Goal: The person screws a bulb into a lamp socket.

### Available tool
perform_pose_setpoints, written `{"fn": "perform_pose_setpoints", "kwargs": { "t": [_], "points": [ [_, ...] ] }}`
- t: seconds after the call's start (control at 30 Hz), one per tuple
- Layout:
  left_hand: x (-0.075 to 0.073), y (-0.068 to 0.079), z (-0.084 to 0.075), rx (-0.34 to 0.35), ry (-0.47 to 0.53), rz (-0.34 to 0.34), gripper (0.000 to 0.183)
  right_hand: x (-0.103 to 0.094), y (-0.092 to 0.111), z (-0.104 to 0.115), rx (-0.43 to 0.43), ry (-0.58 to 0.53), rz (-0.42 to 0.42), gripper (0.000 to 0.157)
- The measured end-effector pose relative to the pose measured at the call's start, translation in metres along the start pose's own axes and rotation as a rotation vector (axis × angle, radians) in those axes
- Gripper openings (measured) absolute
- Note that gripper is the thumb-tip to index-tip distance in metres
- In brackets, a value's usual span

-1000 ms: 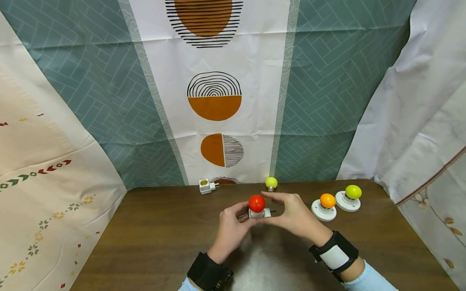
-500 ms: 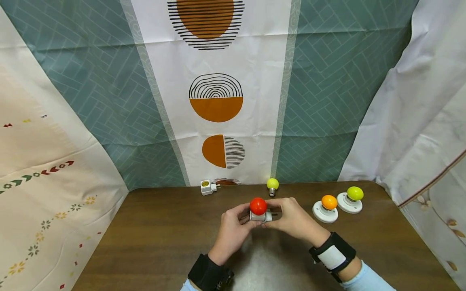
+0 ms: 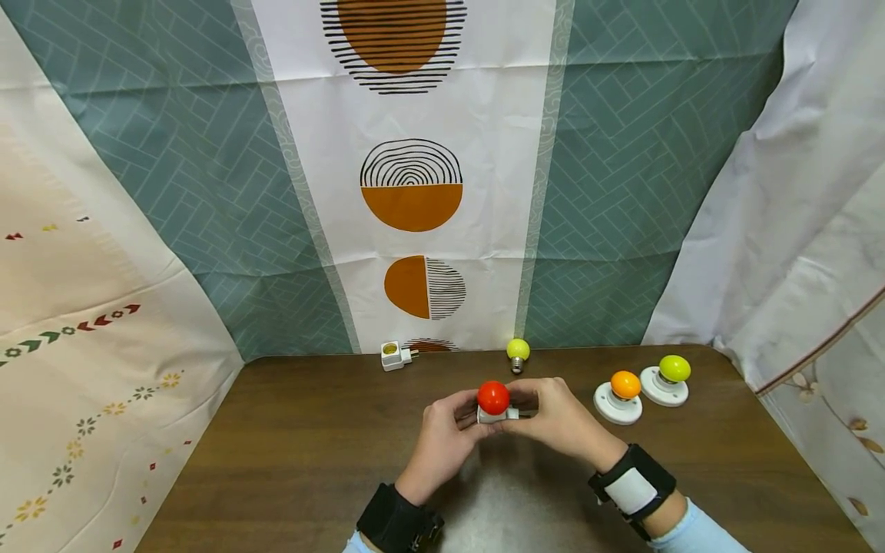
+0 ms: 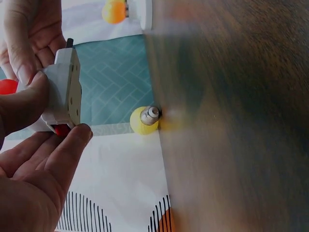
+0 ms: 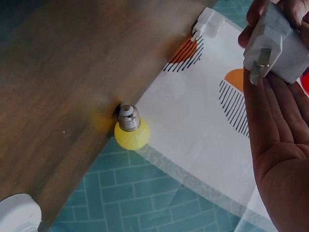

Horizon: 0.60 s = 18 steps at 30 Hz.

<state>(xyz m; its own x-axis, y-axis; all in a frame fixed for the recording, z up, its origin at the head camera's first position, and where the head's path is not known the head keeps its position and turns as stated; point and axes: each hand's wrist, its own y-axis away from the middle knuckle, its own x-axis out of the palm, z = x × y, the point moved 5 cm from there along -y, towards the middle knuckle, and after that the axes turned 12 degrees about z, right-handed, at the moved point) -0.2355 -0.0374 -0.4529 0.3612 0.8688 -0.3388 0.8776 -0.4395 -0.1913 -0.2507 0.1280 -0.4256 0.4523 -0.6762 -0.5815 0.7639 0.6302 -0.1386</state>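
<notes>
Both hands hold a white plug-in lamp socket with a red light bulb upright in it, at the middle of the table. My left hand grips the socket's left side, its thumb in front and fingers behind. My right hand reaches around the right side, thumb low on the socket and index finger behind the bulb. In the left wrist view, both thumbs lie close together on the socket. The right wrist view shows metal prongs on the plug end, above the right hand's long fingers.
A loose yellow light bulb lies at the table's back edge. Left of it lies a second white plug-in socket. At the right, an orange bulb and a yellow-green bulb stand in round white holders. A patterned curtain hangs behind.
My right hand's fingers have come in around the socket and bulb from a wider spread. Socket and red bulb have shifted slightly nearer to me, and less of the socket shows below the bulb.
</notes>
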Motion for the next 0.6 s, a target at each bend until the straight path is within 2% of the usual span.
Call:
{"fn": "perform_pose_setpoints", "kwargs": {
  "t": [0.27,0.4,0.6],
  "points": [
    [-0.004,0.002,0.000,0.016,-0.072,-0.013,0.044,0.000,0.005,0.004,0.002,-0.009,-0.100,0.038],
    [-0.008,0.004,0.001,0.001,-0.153,-0.056,0.041,-0.004,0.009,0.007,0.016,0.023,-0.197,0.038],
    [-0.020,0.005,0.000,-0.052,-0.257,-0.151,0.037,-0.012,0.017,0.006,0.089,0.079,-0.318,0.039]
  ]
}}
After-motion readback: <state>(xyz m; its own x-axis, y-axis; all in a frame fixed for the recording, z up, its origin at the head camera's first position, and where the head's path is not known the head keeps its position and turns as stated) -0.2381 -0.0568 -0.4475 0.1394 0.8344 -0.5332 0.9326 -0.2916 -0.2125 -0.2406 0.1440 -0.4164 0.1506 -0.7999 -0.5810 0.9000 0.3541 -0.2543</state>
